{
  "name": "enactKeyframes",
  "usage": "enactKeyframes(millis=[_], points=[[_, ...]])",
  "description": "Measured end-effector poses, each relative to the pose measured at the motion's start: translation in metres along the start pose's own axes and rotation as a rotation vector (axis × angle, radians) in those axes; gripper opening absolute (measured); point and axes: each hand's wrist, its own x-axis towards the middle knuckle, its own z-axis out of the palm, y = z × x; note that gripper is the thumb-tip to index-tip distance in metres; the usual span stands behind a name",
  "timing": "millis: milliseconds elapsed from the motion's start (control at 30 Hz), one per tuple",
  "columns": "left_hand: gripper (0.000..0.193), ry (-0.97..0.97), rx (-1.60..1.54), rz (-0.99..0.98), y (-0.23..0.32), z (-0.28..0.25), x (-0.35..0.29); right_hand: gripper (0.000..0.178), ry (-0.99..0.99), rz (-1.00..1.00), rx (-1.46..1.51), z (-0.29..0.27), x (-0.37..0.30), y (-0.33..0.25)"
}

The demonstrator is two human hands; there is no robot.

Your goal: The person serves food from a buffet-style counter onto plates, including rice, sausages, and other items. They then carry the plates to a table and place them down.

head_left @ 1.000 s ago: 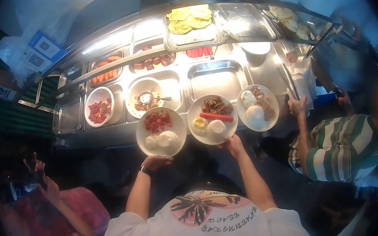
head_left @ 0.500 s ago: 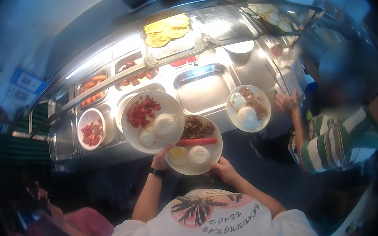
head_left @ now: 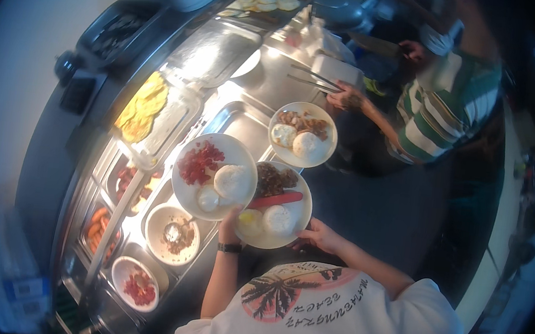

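Note:
My left hand (head_left: 228, 229), a dark band on its wrist, is closed at the lower rim of a white plate (head_left: 200, 210) bearing chopped red meat (head_left: 199, 163), an egg (head_left: 207, 198) and a mound of white rice (head_left: 232, 181). That plate overlaps a second white plate (head_left: 304, 220), whose right edge my right hand (head_left: 320, 235) grips. On the second plate are browned minced food (head_left: 274, 181), a red sausage (head_left: 277, 200), an egg (head_left: 249, 222) and rice (head_left: 279, 220). My left fingers are partly hidden beneath the plates.
Beyond, a third filled plate (head_left: 299, 159) sits at the counter's edge. Metal trays hold yellow omelettes (head_left: 139, 111) and sausages (head_left: 96, 230); two white bowls (head_left: 153, 253) (head_left: 119, 275) stand near. At right, a co-worker in a striped shirt (head_left: 440, 107) holds tongs (head_left: 312, 80).
My view has turned to the right, so the counter swings leftward and steeper in the picture. Both plates remain in my hands. The co-worker's tongs now show clearly.

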Motion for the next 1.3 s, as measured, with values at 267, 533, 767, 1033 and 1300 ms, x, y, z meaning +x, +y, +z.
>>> enactKeyframes(millis=[267,533,767,1033,1300], points=[[0.022,-0.045,0.191,-0.042,0.005,0.017,0.026,0.033,0.014,-0.025,-0.025,-0.017,-0.002,0.004],[0.035,-0.210,0.132,-0.045,0.009,0.016,0.022,0.029,-0.029,-0.170,-0.062,-0.011,-0.003,0.012],[0.028,-0.088,0.189,0.019,0.010,0.009,0.038,0.039,-0.016,-0.126,-0.047,0.003,-0.022,-0.013],[0.029,-0.011,0.255,0.003,0.017,0.025,0.018,0.045,0.488,-0.077,-0.131,-0.135,0.022,-0.034],[0.031,-0.034,0.412,-0.045,0.026,0.054,0.017,0.027,0.482,-0.274,-0.034,-0.159,0.106,-0.076]])
